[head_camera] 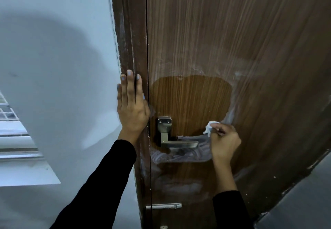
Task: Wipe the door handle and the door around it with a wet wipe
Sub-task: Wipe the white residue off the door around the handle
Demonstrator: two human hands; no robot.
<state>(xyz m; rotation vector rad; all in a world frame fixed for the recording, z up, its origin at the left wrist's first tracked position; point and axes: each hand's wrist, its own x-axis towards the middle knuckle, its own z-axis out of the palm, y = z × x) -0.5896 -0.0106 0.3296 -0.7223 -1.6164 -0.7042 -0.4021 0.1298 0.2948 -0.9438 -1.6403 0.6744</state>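
A brown wooden door (232,41) fills the right of the head view, covered in wrinkled clear film with a bare patch around the handle. The silver lever handle (176,143) points right from its square plate. My right hand (223,142) is just right of the lever's tip, fingers pinched on a crumpled white wet wipe (209,126) held against the door above the lever. My left hand (131,103) lies flat, fingers up, on the dark door frame (129,32) left of the handle.
A pale wall (53,58) lies left of the frame, with a window grille and sill (21,139) at the far left. A metal latch plate (163,206) sits low on the door's edge. A grey surface (304,202) lies at the bottom right.
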